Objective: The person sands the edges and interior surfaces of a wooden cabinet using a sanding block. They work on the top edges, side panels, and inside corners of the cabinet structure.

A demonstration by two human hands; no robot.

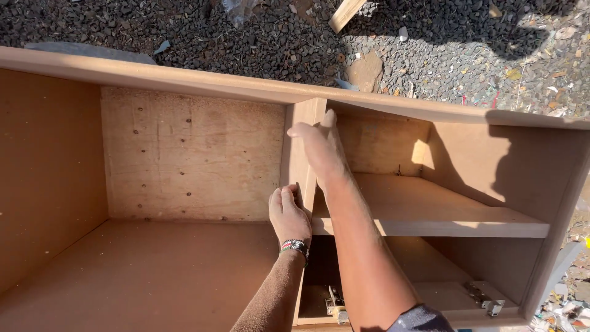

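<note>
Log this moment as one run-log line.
left hand: gripping front edge of upright divider panel | right hand: flat on divider, higher | cabinet: open, on gravel | shelf: right bay

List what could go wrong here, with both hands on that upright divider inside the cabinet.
1. The left hand grips the edge of the divider panel, so splinters or a pinch seem possible.
2. The right hand presses flat near the top; the panel might shift.
3. The metal hinge and another hinge sit below the forearms and could scrape them.
</note>
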